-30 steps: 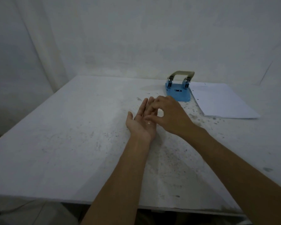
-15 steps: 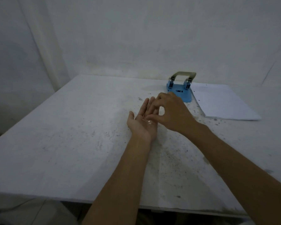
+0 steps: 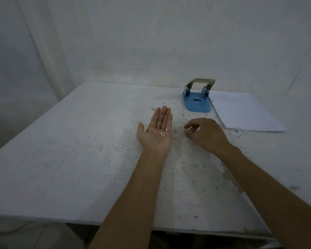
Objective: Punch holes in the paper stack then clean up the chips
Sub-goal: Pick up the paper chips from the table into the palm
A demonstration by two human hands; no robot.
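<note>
My left hand [image 3: 157,133] lies palm up and flat on the white table [image 3: 70,159], with several small white paper chips [image 3: 161,133] resting on the palm. To its right, my right hand [image 3: 206,134] hovers just above the table, palm down, fingers loosely curled and apart, holding nothing I can see. Beyond both hands stands a blue hole punch [image 3: 197,103] with a metal lever, upright at the back of the table. The white paper stack [image 3: 242,112] lies flat right of the punch, its left edge close to it.
Dark specks and scuffs dot the table between the hands and the punch. A stained patch [image 3: 228,174] sits beside my right forearm. A white wall rises behind the table's far edge. The near table edge runs under my forearms.
My right hand has pulled away from my left palm and moved right and down toward the table. The chips on the left palm now show. The left hand has stayed put.
</note>
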